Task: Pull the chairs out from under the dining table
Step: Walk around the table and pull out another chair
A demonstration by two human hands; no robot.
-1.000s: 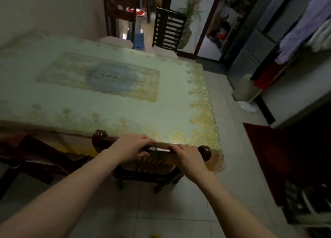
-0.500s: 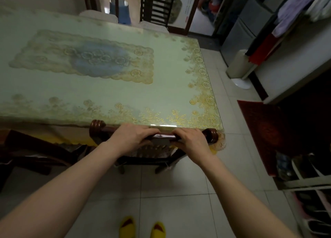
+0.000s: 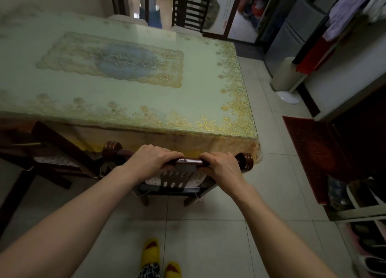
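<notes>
a person stands at the near long edge of a dining surface [image 3: 146,102] covered in a pale green cloth with gold floral trim, both hands clamped on the top rail of a dark wooden chair [image 3: 179,185] at about 6 o'clock in the view. the chair looks solid and stiff, turned wood with knobbed rail ends and a slatted back, and is judged fairly heavy; its polished rail may be a little slick, so the rail's middle, where the hands already sit, seems the sensible place to hold, pulling level so the legs slide on the tiled floor [image 3: 208,236] rather than tip. its seat with a speckled cushion sits partly under the cloth's overhang, the back legs already standing on open tile. at about 9 o'clock a second chair [image 3: 58,152] stands angled beside the surface's edge, seemingly clear of it. the left hand [image 3: 150,160] is curled over the rail left of centre, fingers wrapped down the far side, knuckles up. the right hand [image 3: 221,167] grips the same rail right of centre in the same closed, overhand hold, just inside the right knob. the two hands are near each other but not touching, a short stretch of bare rail between them. at 12 o'clock two more chairs [image 3: 190,8] stand at the far side, their seats tucked to the edge. yellow slippers [image 3: 150,254] show at the bottom of the view, close behind the chair.
</notes>
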